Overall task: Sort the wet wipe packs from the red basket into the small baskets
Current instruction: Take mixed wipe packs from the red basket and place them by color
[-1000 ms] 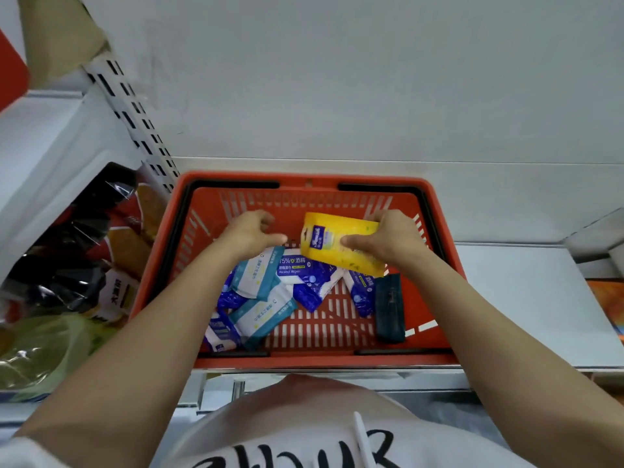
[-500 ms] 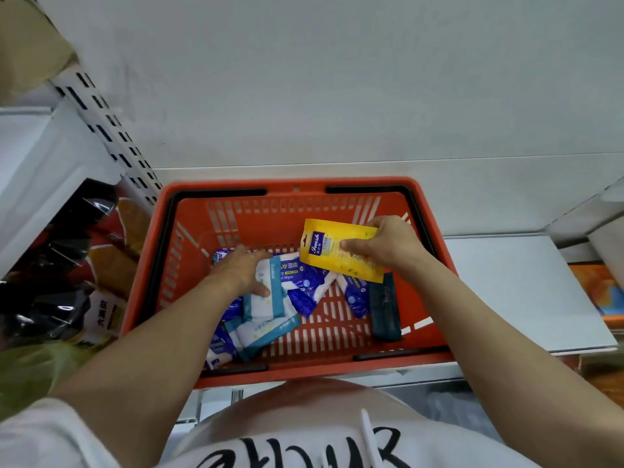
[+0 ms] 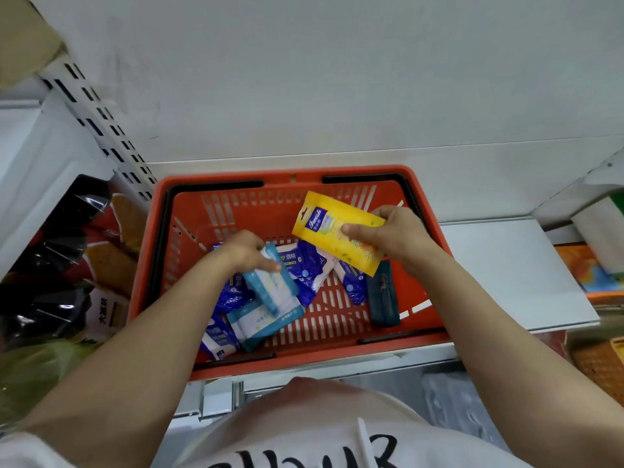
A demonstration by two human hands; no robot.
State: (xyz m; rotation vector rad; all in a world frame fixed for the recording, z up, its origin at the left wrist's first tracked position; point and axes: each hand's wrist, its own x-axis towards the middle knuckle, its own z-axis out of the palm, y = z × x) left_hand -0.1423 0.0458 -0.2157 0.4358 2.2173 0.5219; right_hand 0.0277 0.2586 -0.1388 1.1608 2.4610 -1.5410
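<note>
Over the red basket (image 3: 429, 265) our right hand (image 3: 388, 231) pinches a yellow pack (image 3: 324, 238), our left hand (image 3: 243, 251) grips a teal pack (image 3: 270, 285) above blue packs (image 3: 310, 268) beside a dark case (image 3: 381, 298).

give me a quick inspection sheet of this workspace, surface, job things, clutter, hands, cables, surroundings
surface: white shelf, bare part showing to the right of the basket
job's things: red basket on the shelf; yellow pack held above it; light blue pack lifted at one end; dark blue packs and a dark teal pack lying on the basket floor; small baskets not clearly in view
clutter: snack bags on the left
hands: left hand pinches the light blue pack; right hand grips the yellow pack
cables: nothing seen
surroundings: white back wall, slotted shelf upright at the left
</note>
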